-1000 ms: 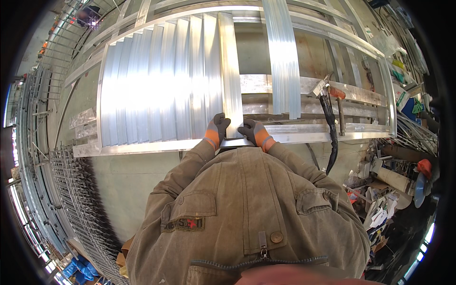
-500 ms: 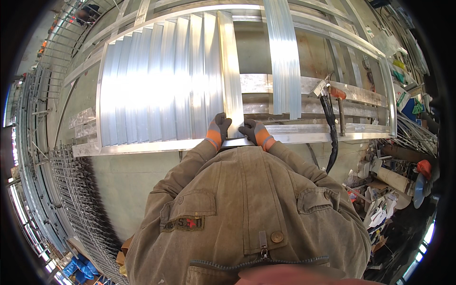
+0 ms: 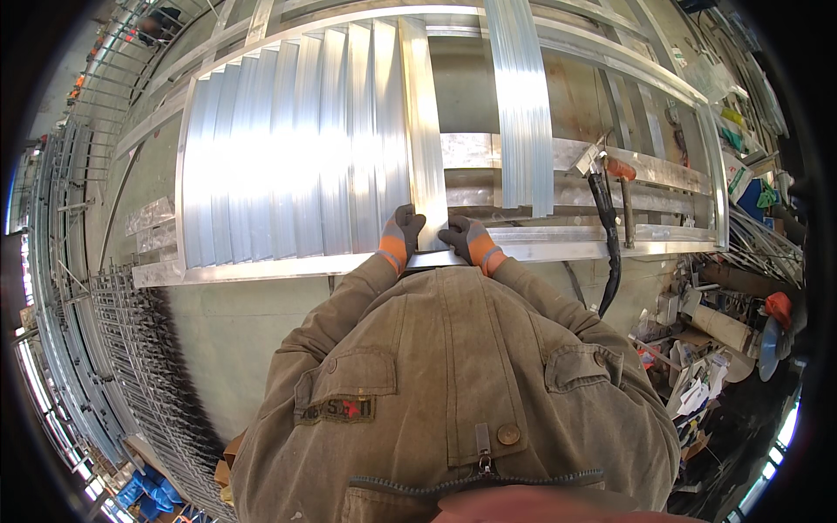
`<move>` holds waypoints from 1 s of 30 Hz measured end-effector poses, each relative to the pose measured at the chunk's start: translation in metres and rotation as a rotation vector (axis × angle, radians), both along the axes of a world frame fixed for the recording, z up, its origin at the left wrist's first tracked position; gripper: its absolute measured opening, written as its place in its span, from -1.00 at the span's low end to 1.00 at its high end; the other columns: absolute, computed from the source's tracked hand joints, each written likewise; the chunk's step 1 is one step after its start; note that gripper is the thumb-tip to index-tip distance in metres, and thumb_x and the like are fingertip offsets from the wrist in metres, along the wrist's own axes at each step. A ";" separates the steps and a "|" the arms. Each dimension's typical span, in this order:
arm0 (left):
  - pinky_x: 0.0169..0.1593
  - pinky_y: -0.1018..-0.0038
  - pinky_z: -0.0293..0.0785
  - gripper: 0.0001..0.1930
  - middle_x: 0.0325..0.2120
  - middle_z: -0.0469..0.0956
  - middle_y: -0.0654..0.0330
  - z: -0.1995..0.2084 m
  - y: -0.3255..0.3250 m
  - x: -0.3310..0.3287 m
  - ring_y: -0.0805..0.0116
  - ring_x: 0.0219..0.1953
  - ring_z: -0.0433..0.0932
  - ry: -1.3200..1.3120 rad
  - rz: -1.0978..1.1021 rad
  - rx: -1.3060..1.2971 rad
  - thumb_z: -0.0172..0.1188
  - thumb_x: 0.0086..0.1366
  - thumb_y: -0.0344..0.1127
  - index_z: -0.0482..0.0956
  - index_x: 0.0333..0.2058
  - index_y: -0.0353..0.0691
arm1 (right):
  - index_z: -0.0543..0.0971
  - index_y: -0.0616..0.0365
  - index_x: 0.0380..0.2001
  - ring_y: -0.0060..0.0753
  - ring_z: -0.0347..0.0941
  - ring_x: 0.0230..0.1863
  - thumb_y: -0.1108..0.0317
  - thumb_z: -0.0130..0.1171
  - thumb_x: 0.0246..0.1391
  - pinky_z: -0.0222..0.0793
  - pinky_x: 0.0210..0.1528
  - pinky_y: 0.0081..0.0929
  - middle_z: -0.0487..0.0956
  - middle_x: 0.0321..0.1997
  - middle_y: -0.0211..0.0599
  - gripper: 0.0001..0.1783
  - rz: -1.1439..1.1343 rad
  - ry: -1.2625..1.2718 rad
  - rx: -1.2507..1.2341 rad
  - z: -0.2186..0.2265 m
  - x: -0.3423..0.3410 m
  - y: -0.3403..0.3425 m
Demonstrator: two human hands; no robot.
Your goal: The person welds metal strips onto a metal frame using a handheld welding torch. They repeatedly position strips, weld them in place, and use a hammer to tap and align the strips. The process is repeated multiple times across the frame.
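A long metal slat (image 3: 425, 131) lies across the frame, its near end between my two gloved hands. My left hand (image 3: 401, 237), in a grey and orange glove, has its curled fingers on the left edge of that end. On the right edge, my right hand (image 3: 472, 241) pinches in the same way. Several overlapping slats (image 3: 296, 157) fill the left part of the metal frame (image 3: 323, 267), whose near rail runs just under my wrists. Strong glare washes out their middle.
Right of my hands, a stack of loose metal strips (image 3: 523, 113) lies across the frame. Past it are a hammer (image 3: 627, 205) with an orange-red head and a black wrapped cable (image 3: 608, 235) draped over the near rail. Metal racks (image 3: 144, 357) stand left; clutter (image 3: 697, 383) lies right.
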State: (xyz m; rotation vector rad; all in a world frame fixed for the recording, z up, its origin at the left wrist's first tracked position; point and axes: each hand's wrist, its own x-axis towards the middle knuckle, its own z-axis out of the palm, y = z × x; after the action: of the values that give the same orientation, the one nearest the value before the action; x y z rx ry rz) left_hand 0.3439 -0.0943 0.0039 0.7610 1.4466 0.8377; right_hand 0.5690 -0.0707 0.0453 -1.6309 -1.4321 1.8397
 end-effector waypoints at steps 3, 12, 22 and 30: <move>-0.01 0.31 0.66 -0.38 0.04 0.72 0.01 0.003 0.001 0.000 0.29 -0.05 0.68 0.007 -0.010 -0.015 0.38 0.51 -0.14 0.48 0.38 -0.42 | 0.70 0.29 0.25 -0.30 0.68 0.01 0.22 0.46 0.26 0.58 0.11 -0.31 0.82 0.09 -0.11 -0.43 0.010 -0.010 -0.021 0.004 0.000 0.002; -0.03 0.33 0.66 -0.38 0.01 0.73 0.03 0.019 0.002 0.003 0.31 -0.08 0.67 0.030 -0.002 -0.046 0.39 0.51 -0.13 0.49 0.37 -0.41 | 0.72 0.28 0.20 -0.27 0.69 -0.03 0.16 0.46 0.23 0.58 0.08 -0.29 0.82 0.03 -0.07 -0.44 0.035 -0.046 0.051 -0.001 0.000 0.001; -0.10 0.34 0.65 -0.39 0.01 0.73 0.01 0.001 0.002 0.001 0.33 -0.12 0.67 0.038 -0.023 -0.031 0.36 0.53 -0.15 0.48 0.38 -0.41 | 0.75 0.27 0.13 -0.19 0.71 -0.07 0.08 0.46 0.22 0.59 0.04 -0.27 0.83 -0.04 -0.02 -0.44 0.049 -0.085 0.081 -0.006 0.002 0.001; -0.10 0.30 0.64 -0.42 -0.02 0.74 0.03 0.009 0.001 0.003 0.30 -0.14 0.65 0.082 0.006 -0.018 0.41 0.48 -0.13 0.54 0.33 -0.34 | 0.76 0.27 0.10 -0.16 0.71 -0.08 0.05 0.44 0.24 0.58 0.03 -0.27 0.82 -0.05 -0.01 -0.45 0.037 -0.076 0.088 -0.016 0.003 0.000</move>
State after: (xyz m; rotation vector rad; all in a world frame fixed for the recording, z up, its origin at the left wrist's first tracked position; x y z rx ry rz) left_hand 0.3473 -0.0933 0.0133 0.7853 1.5283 0.8047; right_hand 0.5718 -0.0709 0.0291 -1.6584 -1.5626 1.7245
